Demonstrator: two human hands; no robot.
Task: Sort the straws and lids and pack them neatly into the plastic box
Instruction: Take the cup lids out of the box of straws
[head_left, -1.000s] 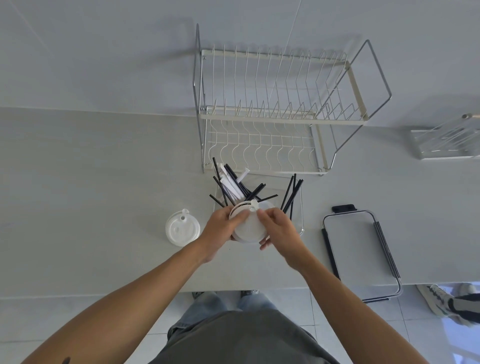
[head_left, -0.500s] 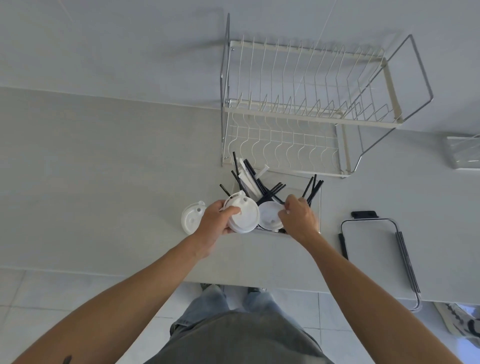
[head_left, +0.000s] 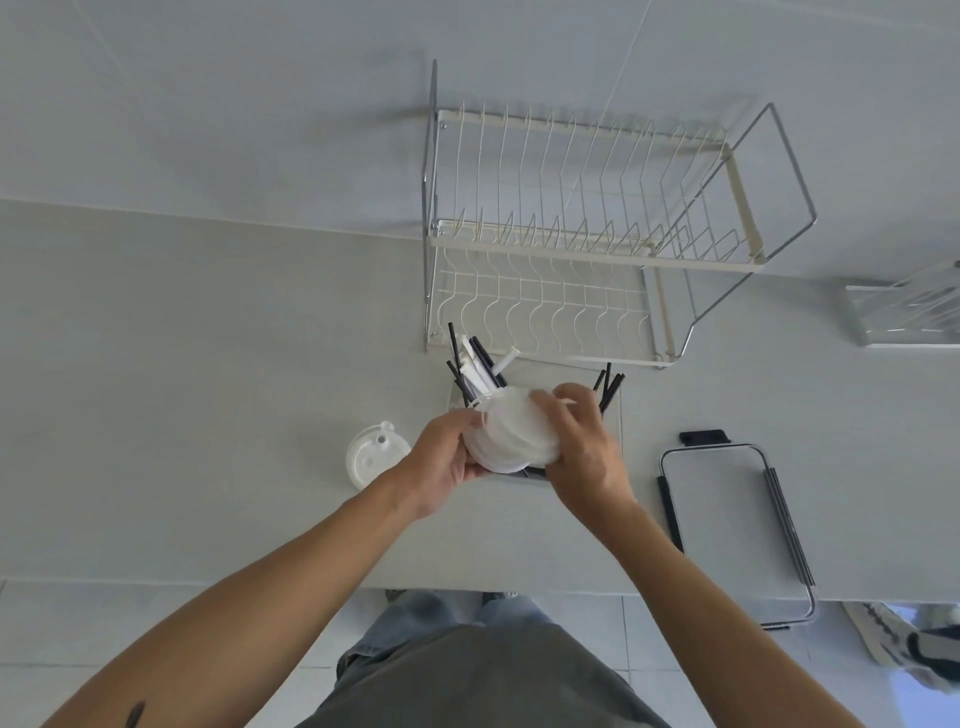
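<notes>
**Two hands hold a stack of white lids over a clear box of straws**

Seen from above, from a camera on the person's head. A pale grey counter (head_left: 208, 389) fills the middle of the view, with a white wall behind it and tiled floor below its near edge.

Both bare forearms reach forward to the centre. The left hand (head_left: 441, 462) cups the left and lower side of a stack of white round lids (head_left: 511, 436), fingers curled closed around its edge. The right hand (head_left: 582, 447) lies over the right side of the stack, its fingers bent down across the top of the lids. The stack is tilted and slightly blurred, so the number of lids cannot be told.

The lids are held just above the box (head_left: 615, 415), a clear plastic container that is mostly hidden by the hands. Black straws (head_left: 457, 348) and a few white wrapped ones stick up out of its far left corner, leaning left. More black straws (head_left: 609, 387) stand at its far right side, just beyond the right hand.

One more white lid (head_left: 374, 457) lies flat on the counter, just left of the left hand, apart from the box.

Behind the box stands a two-tier wire dish rack (head_left: 587, 234). To the right of the box, near the counter's edge, lies a flat box lid (head_left: 727, 499) with black clips.
</notes>
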